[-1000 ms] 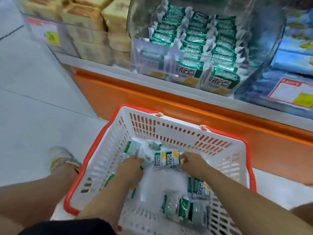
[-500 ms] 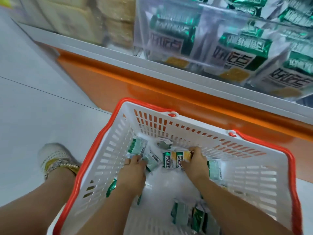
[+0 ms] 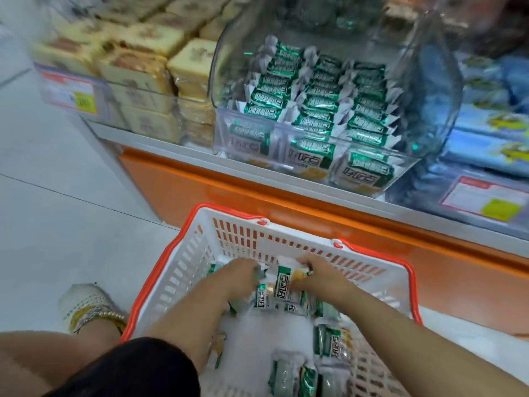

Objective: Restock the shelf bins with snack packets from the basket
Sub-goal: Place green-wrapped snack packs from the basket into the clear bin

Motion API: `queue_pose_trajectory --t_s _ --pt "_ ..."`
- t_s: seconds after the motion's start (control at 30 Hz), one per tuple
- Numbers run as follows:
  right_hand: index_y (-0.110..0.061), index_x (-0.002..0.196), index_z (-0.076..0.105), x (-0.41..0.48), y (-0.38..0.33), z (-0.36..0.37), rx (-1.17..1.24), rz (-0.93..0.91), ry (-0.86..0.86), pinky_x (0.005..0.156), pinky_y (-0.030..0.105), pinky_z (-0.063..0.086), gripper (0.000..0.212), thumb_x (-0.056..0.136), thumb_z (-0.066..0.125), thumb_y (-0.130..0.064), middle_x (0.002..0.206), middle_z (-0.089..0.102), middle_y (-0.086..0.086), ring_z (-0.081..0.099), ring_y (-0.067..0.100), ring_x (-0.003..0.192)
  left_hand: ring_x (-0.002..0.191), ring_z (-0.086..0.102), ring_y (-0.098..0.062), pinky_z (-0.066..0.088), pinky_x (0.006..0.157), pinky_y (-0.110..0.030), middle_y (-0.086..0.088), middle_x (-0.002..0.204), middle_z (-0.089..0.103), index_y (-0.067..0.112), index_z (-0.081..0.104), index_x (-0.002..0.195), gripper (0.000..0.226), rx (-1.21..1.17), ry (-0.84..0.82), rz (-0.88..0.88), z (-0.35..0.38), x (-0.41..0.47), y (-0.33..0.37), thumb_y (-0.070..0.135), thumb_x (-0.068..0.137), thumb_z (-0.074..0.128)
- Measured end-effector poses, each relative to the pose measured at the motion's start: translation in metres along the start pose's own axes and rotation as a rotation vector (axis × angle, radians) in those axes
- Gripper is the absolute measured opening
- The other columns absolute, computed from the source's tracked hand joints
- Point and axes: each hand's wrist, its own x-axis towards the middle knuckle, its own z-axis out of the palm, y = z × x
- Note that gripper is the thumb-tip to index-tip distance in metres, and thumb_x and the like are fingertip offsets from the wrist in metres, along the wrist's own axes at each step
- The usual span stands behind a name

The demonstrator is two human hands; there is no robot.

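White plastic with a red rim, the basket sits on the floor against the orange base of the shelf, and both hands are down inside it at its far end. The left hand has its fingers curled down over a small heap of green and yellow snack packets. The right hand faces it from the other side, fingers bent round the yellow end of the same heap, so the two hands grip the bundle between them; motion blur hides exactly how many packets each one has. More loose packets lie apart from the hands, nearer the person, along the basket's bottom. The step in hand looks like gathering a handful to carry up. To do it well, the packets should probably be squared into one flat stack, labels the same way, and squeezed evenly from both ends so that the slippery foil wrappers do not fan out or drop on the lift. The clear bin they belong in stands on the shelf directly above and beyond the basket, already holding three neat rows of the same green packets, so the bundle would best be lifted over the bin's low front wall and laid to match those rows.
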Motion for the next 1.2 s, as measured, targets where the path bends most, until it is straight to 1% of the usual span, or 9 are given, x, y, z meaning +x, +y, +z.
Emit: queue_pose_trajectory --t_s 0.2,0.33,0.43,0.6,0.73,0.83,0.9,1.03,1.2 --pt "-0.020 0.116 0.051 -0.068 -0.061 -0.034 0.084 -0.242 0.151 0.067 0.018 0.054 0.052 0.076 0.081 -0.008 0.104 0.063 0.001 0.062 0.005 0.080 0.103 0.058 -0.013 0.046 0.086 -0.025 0.005 0.121 0.061 0.023 0.052 0.140 0.052 0.067 -0.003 0.190 -0.071 -0.066 0.049 0.013 0.090 0.059" --pt "-0.028 0.102 0.055 -0.117 -0.102 -0.050 0.037 -0.401 0.192 0.080 0.046 0.058 0.039 0.076 0.082 -0.016 0.103 0.068 0.005 0.069 0.025 0.090 0.091 0.063 -0.012 0.049 0.078 -0.028 0.009 0.102 0.069 0.028 0.064 0.116 0.034 -0.038 0.025 0.335 -0.117 -0.141 0.065 0.029 0.084 0.073" --pt "-0.026 0.098 0.051 -0.147 -0.134 -0.061 0.025 -0.499 0.217 0.059 0.035 0.054 0.036 0.079 0.081 -0.019 0.099 0.068 0.007 0.070 0.025 0.069 0.101 0.066 -0.009 0.052 0.095 -0.037 0.009 0.112 0.071 0.040 0.063 0.116 0.044 -0.210 0.162 0.435 -0.141 -0.182 0.077 0.057 0.077 0.073" --pt "-0.033 0.098 0.057 -0.175 -0.175 -0.074 -0.111 -0.672 0.339 0.072 0.030 0.052 0.032 0.077 0.081 -0.035 0.098 0.061 -0.011 0.061 0.006 0.075 0.094 0.070 -0.017 0.052 0.095 -0.044 0.001 0.102 0.074 0.038 0.063 0.116 0.027 -0.324 0.390 0.549 -0.155 -0.209 0.085 0.036 0.090 0.071" --pt "-0.032 0.106 0.066 -0.173 -0.202 -0.100 -0.317 -0.689 0.409 0.060 0.017 0.036 0.024 0.084 0.075 -0.031 0.088 0.063 -0.016 0.050 -0.001 0.063 0.095 0.066 -0.024 0.053 0.088 -0.046 0.003 0.102 0.072 0.039 0.062 0.118 0.028 -0.378 0.561 0.616 -0.166 -0.206 0.090 0.029 0.093 0.067" --pt "-0.027 0.112 0.065 -0.151 -0.222 -0.115 -0.289 -0.689 0.566 0.072 0.017 0.037 0.027 0.087 0.074 -0.029 0.103 0.061 -0.020 0.051 -0.006 0.073 0.116 0.057 -0.005 0.048 0.102 -0.037 0.013 0.131 0.059 0.037 0.051 0.136 0.041 -0.236 0.802 0.565 -0.178 -0.194 0.090 0.026 0.097 0.060" --pt "-0.024 0.118 0.062 -0.130 -0.233 -0.120 -0.204 -0.664 0.669 0.076 0.019 0.039 0.031 0.089 0.072 -0.025 0.112 0.060 -0.016 0.053 -0.005 0.077 0.134 0.043 -0.013 0.039 0.112 -0.039 0.009 0.149 0.042 0.030 0.041 0.148 0.052 0.039 0.927 0.460 -0.186 -0.182 0.082 0.026 0.098 0.056" --pt "-0.022 0.116 0.060 -0.087 -0.244 -0.114 -0.274 -0.588 0.618 0.068 0.010 0.039 0.033 0.087 0.074 -0.016 0.123 0.060 -0.007 0.058 -0.004 0.079 0.147 0.020 -0.029 0.028 0.117 -0.051 0.004 0.163 0.008 0.025 0.019 0.157 0.069 0.379 0.851 0.306 -0.181 -0.165 0.073 0.029 0.097 0.053" --pt "-0.024 0.111 0.063 -0.068 -0.257 -0.111 -0.395 -0.593 0.532 0.066 0.009 0.036 0.030 0.085 0.077 -0.021 0.114 0.063 -0.006 0.056 0.001 0.086 0.150 0.010 -0.029 0.021 0.121 -0.049 0.002 0.165 -0.003 0.021 0.007 0.159 0.074 0.402 0.865 0.275 -0.181 -0.163 0.070 0.025 0.098 0.049"
